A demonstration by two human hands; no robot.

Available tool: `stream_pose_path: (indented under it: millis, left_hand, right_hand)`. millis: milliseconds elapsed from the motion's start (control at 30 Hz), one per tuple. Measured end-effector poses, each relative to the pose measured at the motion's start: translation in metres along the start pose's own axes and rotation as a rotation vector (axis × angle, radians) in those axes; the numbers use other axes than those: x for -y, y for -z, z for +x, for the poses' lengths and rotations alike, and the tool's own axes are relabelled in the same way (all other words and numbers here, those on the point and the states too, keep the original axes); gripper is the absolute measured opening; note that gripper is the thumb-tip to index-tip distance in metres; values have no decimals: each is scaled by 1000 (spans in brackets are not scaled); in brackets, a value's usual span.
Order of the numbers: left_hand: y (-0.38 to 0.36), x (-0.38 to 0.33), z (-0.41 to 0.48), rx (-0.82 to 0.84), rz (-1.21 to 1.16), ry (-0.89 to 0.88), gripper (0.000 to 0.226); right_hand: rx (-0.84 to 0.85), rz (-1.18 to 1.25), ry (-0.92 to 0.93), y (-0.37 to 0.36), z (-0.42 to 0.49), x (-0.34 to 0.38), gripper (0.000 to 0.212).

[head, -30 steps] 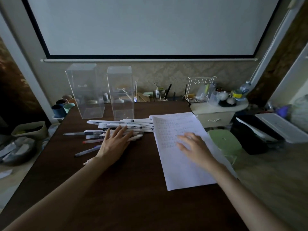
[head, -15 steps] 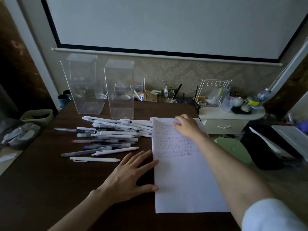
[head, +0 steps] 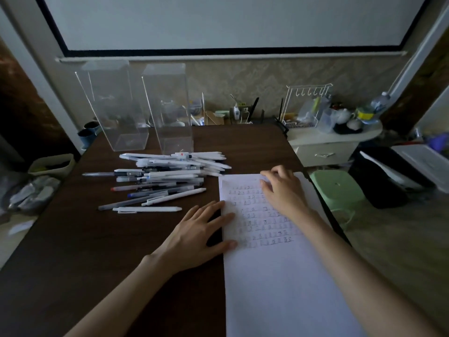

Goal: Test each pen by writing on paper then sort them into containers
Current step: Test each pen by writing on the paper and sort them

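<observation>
The paper [head: 279, 276] is held flat by both hands: left hand [head: 199, 237] spread, right hand [head: 284, 190] loosely bent, nothing grasped. The pens [head: 170, 176] are heaped just beyond the left hand, the nearer one, long axes lying crosswise

left grip [head: 194, 235]: bare, long slim fingers | right grip [head: 284, 190]: bare | forearms [head: 352, 271]: bare to frame edge

Matt dark wood-grain table [head: 73, 239] under smooth white paper [head: 279, 288], inked in rows. Alongside, pens [head: 170, 171] of white and frosted plastic, faintly glossy. Behind, left container [head: 116, 113] and right container [head: 167, 110], clear glossy plastic. Right, smooth green plastic stool [head: 337, 188], white-coated wire rack [head: 308, 93].
</observation>
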State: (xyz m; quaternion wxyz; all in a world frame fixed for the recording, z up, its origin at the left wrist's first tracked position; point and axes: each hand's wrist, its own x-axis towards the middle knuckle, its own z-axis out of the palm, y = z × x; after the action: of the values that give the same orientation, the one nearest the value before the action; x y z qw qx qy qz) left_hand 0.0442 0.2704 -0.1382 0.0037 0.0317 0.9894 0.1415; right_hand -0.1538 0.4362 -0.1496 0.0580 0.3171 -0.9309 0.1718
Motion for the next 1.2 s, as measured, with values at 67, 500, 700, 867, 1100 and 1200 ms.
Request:
stream_pose_path:
  millis: [67, 500, 700, 867, 1100, 1200]
  left_hand:
    - [0, -4, -6, 21, 4, 20, 75]
    - [15, -27, -60, -45, -85, 24, 98]
    - [-4, -84, -87, 171, -12, -394, 83]
    - [-26, -78, -87, 74, 48, -408, 72]
    - [-16, -64, -63, 116, 2, -340, 69]
    - [-14, -62, -62, 113, -16, -328, 70]
  right_hand:
    - [-10, 7, 14, 0, -16, 10, 32]
    - [-101, 166, 7, 28, -37, 24, 33]
    - [58, 133, 39, 34, -86, 1, 39]
    - [132, 61, 14, 32, -93, 0, 46]
    - [150, 45, 6, 27, -64, -1, 47]
    - [96, -28, 30, 29, -60, 4, 48]
